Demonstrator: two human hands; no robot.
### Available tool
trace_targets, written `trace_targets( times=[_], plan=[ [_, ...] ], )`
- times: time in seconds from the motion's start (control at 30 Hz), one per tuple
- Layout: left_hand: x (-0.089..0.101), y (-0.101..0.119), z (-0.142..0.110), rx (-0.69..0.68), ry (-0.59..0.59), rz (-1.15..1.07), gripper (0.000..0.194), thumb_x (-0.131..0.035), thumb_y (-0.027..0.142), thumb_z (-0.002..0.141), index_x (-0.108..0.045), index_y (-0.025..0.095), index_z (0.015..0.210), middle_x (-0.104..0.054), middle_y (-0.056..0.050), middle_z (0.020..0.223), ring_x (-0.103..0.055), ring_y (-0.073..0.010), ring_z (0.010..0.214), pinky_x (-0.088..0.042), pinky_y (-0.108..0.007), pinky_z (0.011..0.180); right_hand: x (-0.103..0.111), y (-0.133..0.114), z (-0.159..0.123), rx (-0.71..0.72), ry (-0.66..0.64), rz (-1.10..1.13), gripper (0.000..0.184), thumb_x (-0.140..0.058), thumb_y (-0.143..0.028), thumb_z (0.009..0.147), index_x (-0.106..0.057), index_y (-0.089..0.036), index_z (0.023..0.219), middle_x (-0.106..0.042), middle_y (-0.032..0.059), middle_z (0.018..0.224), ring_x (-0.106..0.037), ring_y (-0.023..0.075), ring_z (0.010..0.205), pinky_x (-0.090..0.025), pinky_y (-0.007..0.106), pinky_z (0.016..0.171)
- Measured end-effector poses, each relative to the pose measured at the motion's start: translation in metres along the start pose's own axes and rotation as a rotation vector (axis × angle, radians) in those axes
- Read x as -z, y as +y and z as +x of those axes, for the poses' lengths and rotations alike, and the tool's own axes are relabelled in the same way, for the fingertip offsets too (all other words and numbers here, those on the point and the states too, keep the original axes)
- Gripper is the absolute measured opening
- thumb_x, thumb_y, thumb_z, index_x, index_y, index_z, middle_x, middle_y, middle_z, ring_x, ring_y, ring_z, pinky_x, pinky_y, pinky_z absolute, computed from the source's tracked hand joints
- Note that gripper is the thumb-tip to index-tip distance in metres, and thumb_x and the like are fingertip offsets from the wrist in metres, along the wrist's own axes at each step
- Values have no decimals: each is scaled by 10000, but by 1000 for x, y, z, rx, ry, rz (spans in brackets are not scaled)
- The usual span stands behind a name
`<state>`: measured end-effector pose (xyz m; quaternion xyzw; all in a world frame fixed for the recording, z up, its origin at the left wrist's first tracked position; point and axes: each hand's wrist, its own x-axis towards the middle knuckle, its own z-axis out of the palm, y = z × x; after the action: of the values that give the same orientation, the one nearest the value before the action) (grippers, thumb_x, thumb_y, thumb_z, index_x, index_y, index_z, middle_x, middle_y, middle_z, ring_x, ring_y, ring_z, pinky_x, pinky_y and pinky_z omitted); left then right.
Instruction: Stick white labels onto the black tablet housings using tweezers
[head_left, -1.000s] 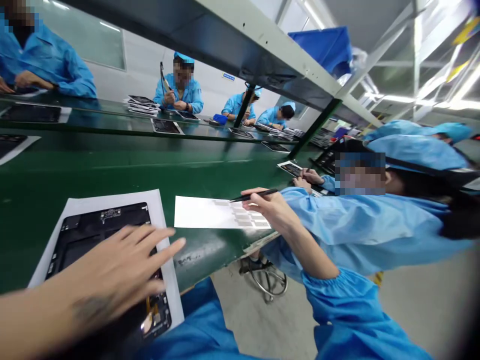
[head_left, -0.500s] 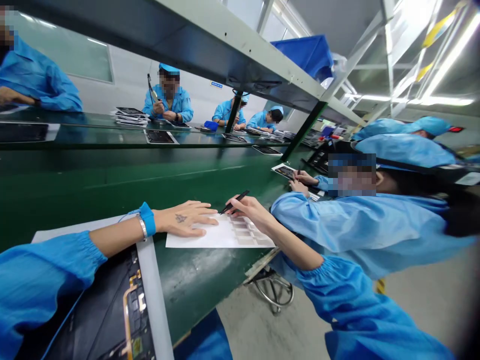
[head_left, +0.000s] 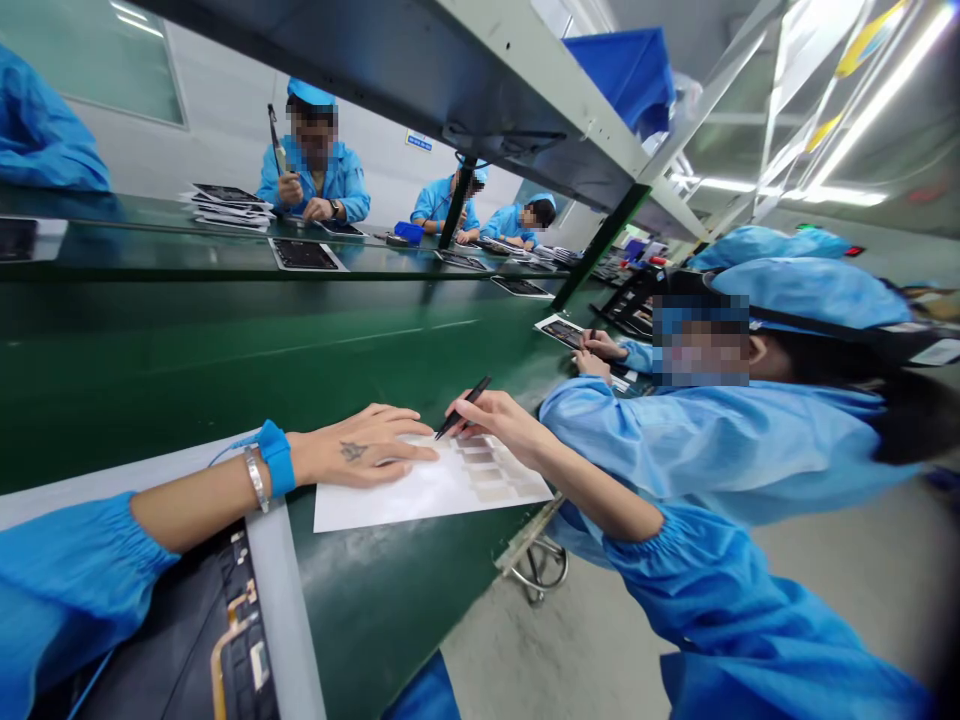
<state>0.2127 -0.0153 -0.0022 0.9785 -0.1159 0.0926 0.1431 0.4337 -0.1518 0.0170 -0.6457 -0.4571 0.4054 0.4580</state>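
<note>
My left hand [head_left: 367,447] lies flat on a white sheet [head_left: 360,510], fingers pointing right. A blue wrist strap [head_left: 277,458] and a silver band circle its wrist. In my right hand [head_left: 504,420] I pinch black tweezers [head_left: 466,404], whose tips point down at the sheet close to my left fingertips. Rows of pale beige rectangular pieces [head_left: 486,474] cover the sheet's right part, partly hidden under my right hand. Whether the tweezers' tips hold anything is too small to tell. Below my left forearm is an opened black device [head_left: 191,630] with orange flex cables, resting on white backing.
A co-worker in a blue smock [head_left: 712,430] sits close on my right, hands over another device. A shelf [head_left: 420,70] with a blue bin [head_left: 626,75] hangs overhead. More people work across the green bench [head_left: 150,350], beside a stack of devices [head_left: 229,208]. The bench edge [head_left: 525,530] runs at front right.
The camera view has turned slightly. My left thumb has moved in toward the fingers. The tweezers stand a little steeper, and the sheet looks slightly rotated.
</note>
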Motion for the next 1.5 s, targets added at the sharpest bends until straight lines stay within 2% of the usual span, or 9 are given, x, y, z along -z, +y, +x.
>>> trace_targets(
  times=[0.17,0.53,0.83,1.03,1.17,1.27,1.37,1.43,1.5],
  plan=[
    [-2,-1,0,5,-4,8,419,-383,304,1020,-555,303,1402,-487,-60,1504,-340,-286,1447,-260,-470,1170,-1,-3,1,-1,-19,-43,567,-775,-678,678,-726,-135,834,-765,79,732,-657,140,643,-474,226,599],
    [-2,0,0,-42,30,65,410,-375,294,1023,-574,275,1381,-518,-95,1472,-388,-301,1414,-309,-491,1135,-1,-7,0,-32,-54,-70,593,-766,-708,666,-730,-139,831,-769,92,749,-653,152,686,-469,229,606],
    [-2,1,1,-60,36,118,405,-376,284,1027,-569,272,1383,-522,-97,1467,-397,-286,1406,-318,-464,1125,-1,-8,1,-39,-29,-84,573,-769,-706,654,-745,-154,805,-755,75,739,-637,154,683,-448,242,603],
    [-2,0,-1,-56,41,145,394,-413,263,1013,-574,275,1372,-527,-104,1458,-404,-300,1400,-334,-478,1112,-9,-8,-2,-16,78,-38,534,-799,-671,616,-737,-149,709,-688,31,652,-522,108,574,-385,240,552],
    [-5,1,2,-59,53,170,391,-443,249,1005,-576,288,1370,-565,-101,1407,-375,-314,1423,-350,-489,1103,-9,-13,-2,-21,133,93,520,-821,-653,603,-734,-154,722,-670,25,656,-540,112,609,-412,241,595],
    [-2,5,2,-50,76,231,367,-456,284,1019,-587,292,1362,-537,-119,1426,-310,-338,1460,-355,-503,1100,-9,-24,-6,68,186,126,511,-820,-656,617,-746,-168,752,-672,27,696,-579,130,668,-444,252,637],
    [17,7,-20,28,141,312,364,-452,336,1036,-576,256,1368,-478,-132,1486,-310,-333,1457,-340,-490,1112,-9,-37,-18,146,237,135,510,-832,-667,600,-752,-190,763,-678,33,748,-599,155,711,-488,282,676],
    [39,10,-55,197,168,353,351,-401,333,1057,-594,219,1326,-576,-117,1382,-462,-284,1343,-388,-419,1060,-8,-43,-26,173,283,124,497,-839,-667,594,-757,-207,763,-673,36,759,-597,169,713,-510,306,688],
    [59,18,-102,428,164,383,355,-344,324,1073,-645,183,1196,-679,-80,1154,-603,-221,1100,-439,-334,934,-11,-50,-30,203,297,111,452,-837,-650,620,-756,-220,731,-667,46,765,-591,179,707,-516,319,668]
  ],
)
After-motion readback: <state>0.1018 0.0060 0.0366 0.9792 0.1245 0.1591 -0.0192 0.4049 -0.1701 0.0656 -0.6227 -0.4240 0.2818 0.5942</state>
